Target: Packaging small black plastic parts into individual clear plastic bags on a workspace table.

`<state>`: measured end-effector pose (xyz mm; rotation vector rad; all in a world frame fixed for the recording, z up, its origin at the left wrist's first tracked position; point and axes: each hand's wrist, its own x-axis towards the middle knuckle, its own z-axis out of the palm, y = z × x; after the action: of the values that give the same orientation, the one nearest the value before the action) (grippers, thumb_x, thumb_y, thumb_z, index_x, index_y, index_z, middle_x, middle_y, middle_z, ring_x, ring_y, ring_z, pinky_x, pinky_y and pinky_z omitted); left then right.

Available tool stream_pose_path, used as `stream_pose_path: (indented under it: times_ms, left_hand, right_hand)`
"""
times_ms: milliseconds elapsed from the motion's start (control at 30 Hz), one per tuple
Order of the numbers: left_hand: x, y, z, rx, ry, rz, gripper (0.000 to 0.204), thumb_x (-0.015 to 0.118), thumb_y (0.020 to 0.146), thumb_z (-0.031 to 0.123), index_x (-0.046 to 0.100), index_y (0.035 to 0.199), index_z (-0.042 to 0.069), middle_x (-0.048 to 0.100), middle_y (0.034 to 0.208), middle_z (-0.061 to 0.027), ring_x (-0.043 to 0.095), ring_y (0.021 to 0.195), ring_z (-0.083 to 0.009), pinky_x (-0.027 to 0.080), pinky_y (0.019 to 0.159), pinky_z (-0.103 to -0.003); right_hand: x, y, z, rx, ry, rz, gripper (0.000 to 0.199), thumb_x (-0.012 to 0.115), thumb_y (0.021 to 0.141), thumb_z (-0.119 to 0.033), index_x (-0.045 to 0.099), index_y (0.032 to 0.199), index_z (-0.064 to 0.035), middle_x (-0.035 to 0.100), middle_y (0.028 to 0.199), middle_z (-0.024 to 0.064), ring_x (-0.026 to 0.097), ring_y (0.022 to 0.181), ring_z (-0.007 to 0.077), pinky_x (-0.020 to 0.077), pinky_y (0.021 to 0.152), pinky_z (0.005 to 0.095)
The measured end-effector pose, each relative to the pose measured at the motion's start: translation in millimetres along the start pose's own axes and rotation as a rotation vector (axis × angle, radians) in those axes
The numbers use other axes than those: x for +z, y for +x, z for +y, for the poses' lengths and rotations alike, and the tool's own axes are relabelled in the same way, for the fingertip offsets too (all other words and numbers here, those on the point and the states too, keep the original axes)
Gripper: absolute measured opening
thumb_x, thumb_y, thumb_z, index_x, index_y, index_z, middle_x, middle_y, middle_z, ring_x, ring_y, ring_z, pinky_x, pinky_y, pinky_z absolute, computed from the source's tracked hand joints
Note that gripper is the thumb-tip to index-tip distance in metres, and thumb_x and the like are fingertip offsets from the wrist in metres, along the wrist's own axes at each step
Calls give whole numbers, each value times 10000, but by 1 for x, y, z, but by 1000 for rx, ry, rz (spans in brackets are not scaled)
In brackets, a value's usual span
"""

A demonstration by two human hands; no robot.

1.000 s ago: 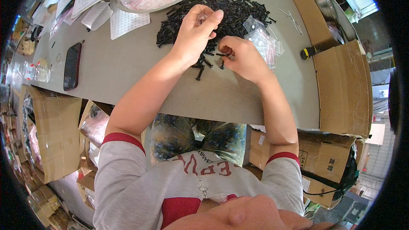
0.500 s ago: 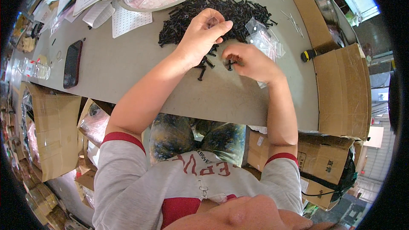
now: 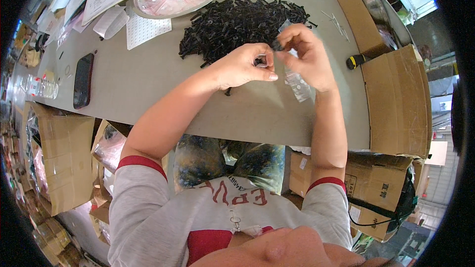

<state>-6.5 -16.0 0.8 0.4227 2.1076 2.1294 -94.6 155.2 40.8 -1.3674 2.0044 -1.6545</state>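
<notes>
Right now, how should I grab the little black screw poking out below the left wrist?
I'd pinch the little black screw by its exposed end, coming in low from the near side of the grey table. That end pokes out bare, while the left hand hides the rest from above.

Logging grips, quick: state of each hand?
Left hand: closed around a small clear plastic bag.
Right hand: partly closed on dark pieces, probably screws; blurred.
</notes>
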Motion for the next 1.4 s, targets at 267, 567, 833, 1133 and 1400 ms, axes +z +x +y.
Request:
stream_pose_path:
  times_ms: [267, 567, 833, 1133, 1400]
  left_hand:
    - [1, -3, 10, -70, -24, -10, 328, 763, 730, 134, 572, 978, 33, 580, 942, -18, 516, 943, -123, 403, 882, -284]
    - [-2, -2, 9, -187, -164, -58, 321, 761, 768, 182, 564, 984, 50, 556, 905, 0, 530, 812, -106, 450, 713, -249]
    - [-4, -3, 4, -163, -120, -48, 400, 716, 819, 312, 548, 1070, 49, 548, 929, 1, 530, 792, -99, 478, 693, -246]
    - [-5, 5, -3, 37, 109, 274, 268, 610, 908, 248, 594, 1011, 1, 594, 869, -1, 530, 791, -66, 463, 704, -244]
    - [1, 4, -4, 195, 359, 454, 146, 576, 916, 121, 606, 902, -21, 568, 774, 1, 502, 718, -54, 424, 661, -215]
  right_hand:
    - [-1, 3, -11, -176, -139, -262, 200, 692, 696, -1, 637, 883, -47, 555, 1058, 99, 554, 974, 217, 453, 837, 309]
    - [4, 0, -16, -202, -325, -134, 251, 729, 627, -23, 661, 867, -59, 534, 1145, 130, 542, 1025, 294, 468, 863, 370]
    - [6, 0, -14, -256, -435, -148, 200, 727, 628, -18, 657, 810, -65, 539, 1157, 146, 539, 1050, 302, 478, 840, 350]
    - [1, 3, -1, 87, -269, -3, 81, 698, 737, -28, 626, 746, 9, 651, 803, 93, 600, 673, 175, 469, 636, 293]
    - [5, 2, 4, 229, -137, -45, 130, 678, 779, -72, 601, 848, 6, 583, 695, 38, 505, 640, 101, 428, 592, 281]
